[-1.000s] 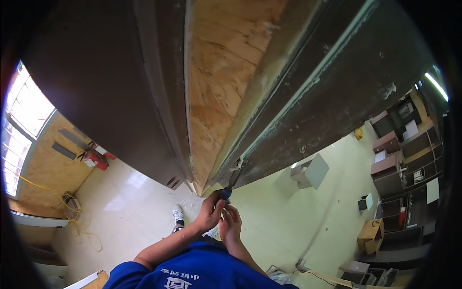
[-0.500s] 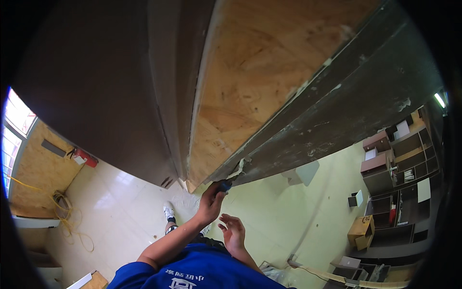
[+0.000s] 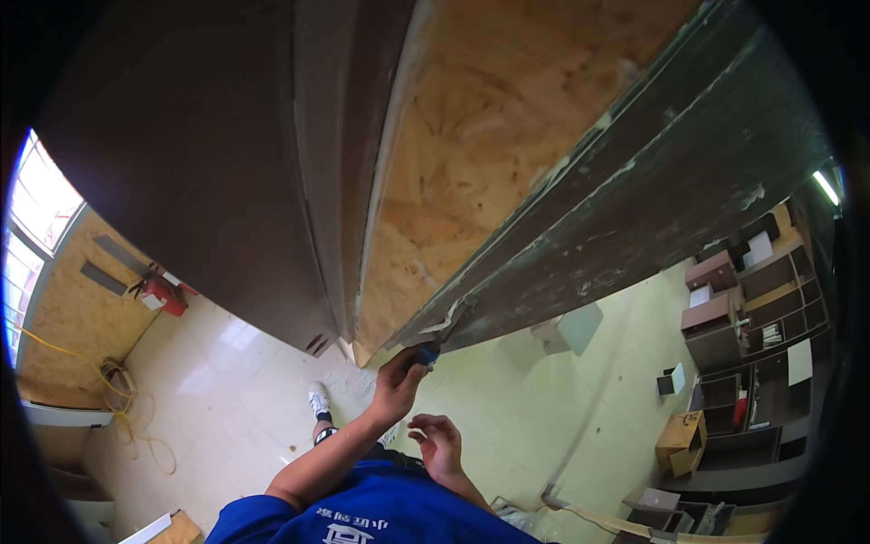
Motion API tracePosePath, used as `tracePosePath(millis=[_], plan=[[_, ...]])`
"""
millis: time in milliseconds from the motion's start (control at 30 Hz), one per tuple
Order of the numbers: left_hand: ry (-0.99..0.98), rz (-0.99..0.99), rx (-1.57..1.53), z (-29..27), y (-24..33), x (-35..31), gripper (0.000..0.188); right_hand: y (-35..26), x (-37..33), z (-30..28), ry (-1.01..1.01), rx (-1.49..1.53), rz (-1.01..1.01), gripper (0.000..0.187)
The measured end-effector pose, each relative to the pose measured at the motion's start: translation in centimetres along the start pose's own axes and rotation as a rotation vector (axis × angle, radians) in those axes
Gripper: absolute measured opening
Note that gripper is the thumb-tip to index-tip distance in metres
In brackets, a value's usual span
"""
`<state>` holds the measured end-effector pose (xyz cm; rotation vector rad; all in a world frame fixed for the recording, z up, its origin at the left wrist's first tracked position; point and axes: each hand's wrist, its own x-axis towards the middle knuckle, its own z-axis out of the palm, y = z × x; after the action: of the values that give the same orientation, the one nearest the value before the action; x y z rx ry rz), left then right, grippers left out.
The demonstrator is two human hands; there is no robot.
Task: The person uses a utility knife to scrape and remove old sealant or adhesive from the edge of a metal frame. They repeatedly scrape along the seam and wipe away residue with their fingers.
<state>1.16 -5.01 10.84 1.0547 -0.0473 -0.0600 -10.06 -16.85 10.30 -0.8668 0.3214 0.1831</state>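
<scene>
My left hand (image 3: 396, 385) is wrapped around a blue-handled scraper (image 3: 426, 354), whose blade meets the lower edge of the dark panel (image 3: 580, 258). A pale, ragged strip of loosened filler or coating (image 3: 444, 319) stands off the panel just above the blade. My right hand (image 3: 439, 446) hovers near my waist, holding nothing, with its fingers loosely bent and apart. Left of the dark panel rises a bare wood-board strip (image 3: 453, 181), bordered by dark trim. Whitish residue marks the edge between board and panel.
A large brown panel (image 3: 199, 181) overhangs on the left. Red fire extinguishers (image 3: 163, 296) and a coiled yellow cable or hose (image 3: 127, 412) are by the left wall. Shelving units (image 3: 761, 313) and a cardboard box (image 3: 681, 442) stand at right. Pale debris (image 3: 349, 381) lies on the floor.
The view has shifted slightly, showing more of the left window. My left hand keeps its grip with the blade at nearly the same spot; my right hand's fingers have moved a little.
</scene>
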Motion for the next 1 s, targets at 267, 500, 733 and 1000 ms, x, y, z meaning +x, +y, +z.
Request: tracePosePath(millis=[267, 500, 733, 1000], plan=[[0.037, 0.041, -0.183, 1.0, -0.8, -0.4, 0.02, 0.1, -0.6, 0.3, -0.021, -0.006, 0.023, 0.009], [0.102, -0.004, -0.259, 1.3, -0.6, -0.4, 0.019, 0.3, 0.1, -0.1, -0.089, 0.032, -0.007, 0.01], [0.18, -0.001, -0.176, 0.8, 0.2, -0.8, 0.02, 0.4, -0.4, 0.6, -0.063, -0.008, 0.043, 0.009], [0.192, -0.05, -0.169, 1.5, 1.0, -1.2, 0.021, 0.8, 0.0, 0.6, -0.069, -0.005, 0.048, 0.006]])
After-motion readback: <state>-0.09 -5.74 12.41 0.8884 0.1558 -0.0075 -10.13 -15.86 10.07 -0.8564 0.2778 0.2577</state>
